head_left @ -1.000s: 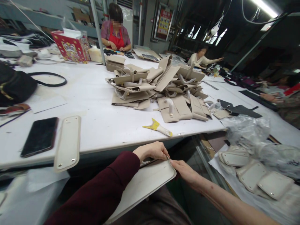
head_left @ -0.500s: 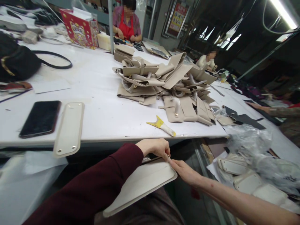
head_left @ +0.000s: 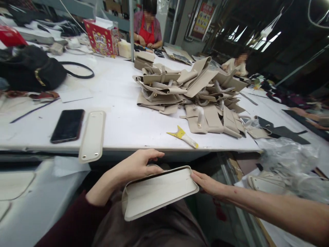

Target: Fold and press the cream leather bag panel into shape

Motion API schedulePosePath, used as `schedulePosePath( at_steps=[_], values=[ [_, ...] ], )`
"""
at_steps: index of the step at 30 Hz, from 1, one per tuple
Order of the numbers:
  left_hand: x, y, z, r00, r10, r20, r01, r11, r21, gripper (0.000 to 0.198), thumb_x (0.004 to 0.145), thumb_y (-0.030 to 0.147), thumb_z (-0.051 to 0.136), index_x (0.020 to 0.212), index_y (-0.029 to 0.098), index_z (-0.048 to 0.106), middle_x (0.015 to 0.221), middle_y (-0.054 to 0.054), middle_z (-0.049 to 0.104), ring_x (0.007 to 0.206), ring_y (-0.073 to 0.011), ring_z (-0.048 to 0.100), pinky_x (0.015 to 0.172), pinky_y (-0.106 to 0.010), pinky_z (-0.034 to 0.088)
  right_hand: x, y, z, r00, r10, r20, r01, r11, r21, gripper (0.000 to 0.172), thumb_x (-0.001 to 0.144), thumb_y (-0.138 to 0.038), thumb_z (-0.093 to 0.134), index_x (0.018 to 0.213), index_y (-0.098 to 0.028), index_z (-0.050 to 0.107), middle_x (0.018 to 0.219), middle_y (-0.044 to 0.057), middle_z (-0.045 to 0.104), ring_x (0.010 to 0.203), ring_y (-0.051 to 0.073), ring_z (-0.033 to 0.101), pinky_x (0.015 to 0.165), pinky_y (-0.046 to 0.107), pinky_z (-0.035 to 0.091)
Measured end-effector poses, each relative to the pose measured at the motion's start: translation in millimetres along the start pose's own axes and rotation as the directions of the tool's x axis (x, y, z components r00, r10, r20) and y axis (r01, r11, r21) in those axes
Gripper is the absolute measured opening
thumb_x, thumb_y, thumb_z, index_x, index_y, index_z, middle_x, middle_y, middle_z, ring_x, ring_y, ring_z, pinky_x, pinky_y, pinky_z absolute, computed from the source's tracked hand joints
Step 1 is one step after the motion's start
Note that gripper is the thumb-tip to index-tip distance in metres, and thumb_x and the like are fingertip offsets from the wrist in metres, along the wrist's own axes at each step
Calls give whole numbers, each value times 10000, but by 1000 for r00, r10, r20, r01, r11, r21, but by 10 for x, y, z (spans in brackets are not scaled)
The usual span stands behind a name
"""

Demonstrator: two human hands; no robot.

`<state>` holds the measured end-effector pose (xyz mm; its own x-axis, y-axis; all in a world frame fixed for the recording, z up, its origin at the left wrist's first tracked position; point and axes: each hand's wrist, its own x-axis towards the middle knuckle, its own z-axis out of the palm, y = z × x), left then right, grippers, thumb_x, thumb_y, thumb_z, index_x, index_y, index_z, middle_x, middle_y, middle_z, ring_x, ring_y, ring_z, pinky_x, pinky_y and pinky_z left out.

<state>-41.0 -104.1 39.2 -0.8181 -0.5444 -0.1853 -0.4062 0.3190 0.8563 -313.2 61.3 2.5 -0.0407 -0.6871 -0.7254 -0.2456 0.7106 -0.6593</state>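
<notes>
A cream leather-like bag piece (head_left: 161,192), long with rounded corners and a raised wall along its edge, lies tilted over my lap. My right hand (head_left: 208,183) grips its right end, thumb side on the near face; the other fingers are hidden behind it. My left hand (head_left: 140,164) is at the far upper edge, its thumb and fingers apart, the thumb close to the rim. On the table's front edge lies a flat cream strip (head_left: 93,137) with metal rivets at its ends. A yellow-and-white forked tool (head_left: 183,136) rests nearer the middle.
A heap of beige bag pieces (head_left: 190,85) covers the table's middle. To the left are a phone (head_left: 68,126) and a black bag (head_left: 31,68). More cream pieces (head_left: 267,181) and clear plastic (head_left: 290,154) lie at right. A person in a red apron (head_left: 147,31) sits across.
My left hand has come away from the piece's right corner, moved left and opened. My right hand stays at that end. The piece has turned, showing its left end wall; the view has shifted left.
</notes>
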Motion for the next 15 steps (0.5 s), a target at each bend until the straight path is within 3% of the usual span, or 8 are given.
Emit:
schedulePosePath(
  at_steps=[3,6,9,11,13,15],
  values=[
    [-493,-207,20,974,-153,-169,101,954,-284,498,821,419,645,1291,268,581,1312,-36,604,1179,-229,575,1021,-357,459,15,85,5,993,-47,112,22,976,217,552,888,-576,525,1361,-291,505,1311,41,601,1152,214,550,948,365,451],
    [-854,-348,151,924,-258,-283,140,915,-378,483,856,435,607,1308,273,552,1339,-35,581,1228,-223,541,1073,-380,426,31,186,5,973,-186,137,119,911,396,536,874,-507,597,1355,-283,514,1319,36,605,1183,203,554,1055,366,391],
    [-964,-335,322,863,-251,-437,185,964,-189,449,864,439,599,1283,281,563,1352,-31,557,1253,-224,511,1102,-416,398,69,252,-37,965,-219,143,136,888,439,524,869,-479,616,1340,-264,537,1319,46,609,1212,207,546,1099,370,355],
    [-884,-236,450,835,-138,-533,184,982,35,416,865,420,600,1255,274,587,1353,-45,539,1261,-234,492,1106,-443,390,143,230,-77,952,-222,209,108,887,450,520,882,-536,566,1295,-221,582,1269,81,638,1181,221,573,1081,389,379],
    [-716,-92,596,838,17,-545,135,962,238,391,886,372,578,1259,256,591,1342,-71,529,1253,-241,482,1086,-449,409,280,147,-90,956,-223,192,135,911,389,603,906,-635,431,1174,-145,661,1094,122,705,1041,229,649,990,400,461],
    [-502,60,752,869,136,-476,61,924,376,387,915,302,533,1294,232,569,1308,-97,537,1218,-246,492,1037,-445,452,475,24,-41,976,-214,28,199,941,275,714,901,-685,363,971,-68,716,833,120,723,827,222,692,817,372,535]
  ],
)
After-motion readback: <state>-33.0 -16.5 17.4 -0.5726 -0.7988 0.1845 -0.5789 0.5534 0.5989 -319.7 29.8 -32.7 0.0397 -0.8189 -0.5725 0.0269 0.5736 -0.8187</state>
